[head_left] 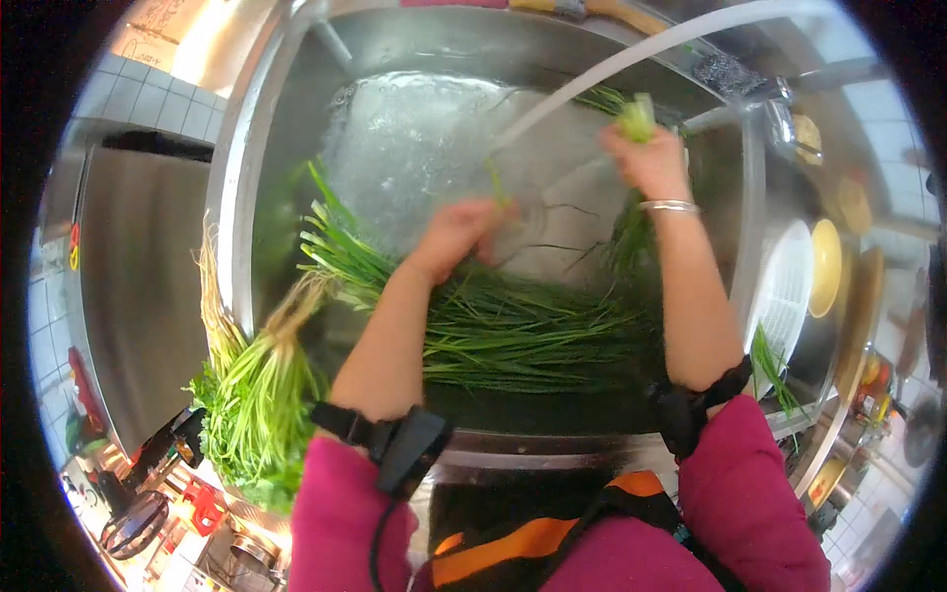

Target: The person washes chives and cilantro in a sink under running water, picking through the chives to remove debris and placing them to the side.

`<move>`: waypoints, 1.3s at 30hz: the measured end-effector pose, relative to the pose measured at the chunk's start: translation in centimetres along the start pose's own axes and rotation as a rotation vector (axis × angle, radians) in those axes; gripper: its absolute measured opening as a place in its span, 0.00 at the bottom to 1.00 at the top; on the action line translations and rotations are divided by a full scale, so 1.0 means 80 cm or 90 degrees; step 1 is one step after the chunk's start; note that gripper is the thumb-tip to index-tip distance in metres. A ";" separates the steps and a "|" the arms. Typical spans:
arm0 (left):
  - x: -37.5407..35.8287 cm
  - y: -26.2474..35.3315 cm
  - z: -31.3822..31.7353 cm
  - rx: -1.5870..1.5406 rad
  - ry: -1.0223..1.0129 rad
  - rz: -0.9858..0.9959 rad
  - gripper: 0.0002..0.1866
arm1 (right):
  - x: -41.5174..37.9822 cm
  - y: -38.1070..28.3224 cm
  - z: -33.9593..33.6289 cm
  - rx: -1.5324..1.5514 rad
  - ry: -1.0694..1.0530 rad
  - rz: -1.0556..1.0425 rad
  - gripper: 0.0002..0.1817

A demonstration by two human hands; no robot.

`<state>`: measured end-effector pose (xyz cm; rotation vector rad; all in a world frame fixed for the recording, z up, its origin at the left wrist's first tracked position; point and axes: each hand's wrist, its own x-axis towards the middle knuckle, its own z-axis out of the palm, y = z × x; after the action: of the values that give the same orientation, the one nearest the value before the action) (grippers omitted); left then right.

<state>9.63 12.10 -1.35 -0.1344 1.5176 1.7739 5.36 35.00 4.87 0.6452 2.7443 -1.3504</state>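
Note:
A metal sink [493,414] holds water, with a large heap of long green chives [533,331] lying across its near side, pale ends to the left. Over the right part of the sink, my right hand [646,158] is closed around a bunch of chives [636,118]. The bunch's pale cut ends stick up above the fist, and its leaves hang into the water. My left hand [462,237], a little blurred, is above the heap with fingers pinched on a thin green chive stalk [496,183].
A white hose [671,39] arcs over the sink into the water. On the left rim lies a bundle of leafy greens with roots [261,395]. At right stand a white basket [784,296] with some chives and a yellow bowl [826,266]. A tap [779,109] is at the back right.

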 end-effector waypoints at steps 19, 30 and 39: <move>0.005 -0.007 -0.004 0.148 0.015 0.023 0.11 | 0.010 0.021 0.039 0.365 -0.189 0.178 0.20; 0.010 -0.016 -0.007 0.122 0.005 0.019 0.11 | -0.006 -0.009 -0.014 -0.083 -0.032 -0.027 0.13; 0.006 -0.010 -0.004 0.123 0.019 -0.019 0.11 | -0.002 0.015 0.044 0.197 -0.451 0.229 0.09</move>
<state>9.69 12.06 -2.36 -0.0867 1.6908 1.5990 5.39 32.93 1.80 0.5013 1.7991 -1.5376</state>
